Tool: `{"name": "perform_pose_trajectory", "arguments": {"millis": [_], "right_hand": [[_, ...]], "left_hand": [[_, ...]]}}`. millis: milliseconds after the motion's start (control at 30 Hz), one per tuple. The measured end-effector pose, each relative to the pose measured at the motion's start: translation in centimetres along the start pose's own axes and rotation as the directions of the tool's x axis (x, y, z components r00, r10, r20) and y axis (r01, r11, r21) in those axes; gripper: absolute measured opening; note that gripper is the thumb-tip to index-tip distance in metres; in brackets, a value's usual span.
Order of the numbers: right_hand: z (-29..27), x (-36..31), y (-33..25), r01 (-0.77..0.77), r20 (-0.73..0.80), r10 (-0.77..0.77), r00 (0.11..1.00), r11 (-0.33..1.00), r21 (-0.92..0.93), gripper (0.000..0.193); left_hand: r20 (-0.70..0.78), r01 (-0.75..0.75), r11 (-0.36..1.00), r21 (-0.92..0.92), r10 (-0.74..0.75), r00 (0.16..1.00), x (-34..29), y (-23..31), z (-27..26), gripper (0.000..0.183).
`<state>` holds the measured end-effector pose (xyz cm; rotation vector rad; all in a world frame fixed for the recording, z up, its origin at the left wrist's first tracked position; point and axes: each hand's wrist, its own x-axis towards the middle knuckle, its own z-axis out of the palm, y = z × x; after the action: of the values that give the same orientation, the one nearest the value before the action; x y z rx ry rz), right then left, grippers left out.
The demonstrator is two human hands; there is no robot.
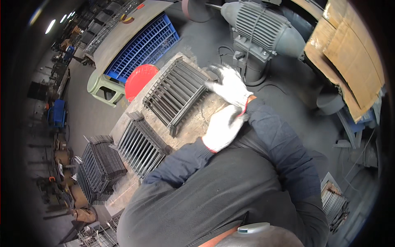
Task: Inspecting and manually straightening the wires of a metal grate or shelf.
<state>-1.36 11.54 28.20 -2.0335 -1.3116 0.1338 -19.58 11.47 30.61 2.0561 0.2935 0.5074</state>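
Together, the left hand [222, 128] touches the cuff [247, 106] of the spread right hand [231, 85], grip unclear; metal racks [176, 94] lie just left.

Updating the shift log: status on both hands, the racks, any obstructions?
Left gloved hand at right glove's cuff. Right gloved hand blurred, beside nearest metal rack stack. Neither holds a rack. No obstruction visible between hands and stack.

Grey floor [87, 119] under dim light, strip lights [50, 26] glowing in the distance.
Off the left edge of the workbench [200, 117] stands a pale green stool [101, 85]; past the far left corner, a flat-topped table [123, 29] reaches back; floor shows beyond the right edge too.
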Motion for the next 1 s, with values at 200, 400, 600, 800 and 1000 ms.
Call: {"name": "perform_pose_trajectory", "arguments": {"millis": [200,400,600,800,1000], "right_hand": [[3.5,3.9,-0.6,-0.455,0.421,0.231,0.877,0.681,0.573,0.087],[6.0,5.7,-0.4,-0.482,0.546,0.271,0.793,0.827,0.29,0.084],[4.8,2.5,-1.4,-0.483,0.456,0.35,0.818,0.849,0.214,0.085],[2.1,1.0,-3.5,-0.434,0.394,0.402,0.827,0.901,-0.006,0.084],[2.2,3.0,-4.7,-0.221,0.218,0.217,0.952,0.975,-0.005,0.042]], "left_hand": [[-0.535,0.22,0.723,0.655,0.239,0.81,-4.1,-3.1,-10.2,0.065],[-0.277,0.401,0.483,-0.778,-0.837,0.472,-6.7,-10.1,-16.2,0.056],[-0.128,0.362,0.361,-0.859,-0.837,0.532,-8.2,-10.4,-16.1,0.031],[-0.05,0.469,0.319,-0.823,-0.865,0.5,-8.9,-9.6,-17.5,0.024],[-0.029,0.588,0.363,-0.723,-0.866,0.5,-7.4,-7.5,-20.1,0.031]]}}
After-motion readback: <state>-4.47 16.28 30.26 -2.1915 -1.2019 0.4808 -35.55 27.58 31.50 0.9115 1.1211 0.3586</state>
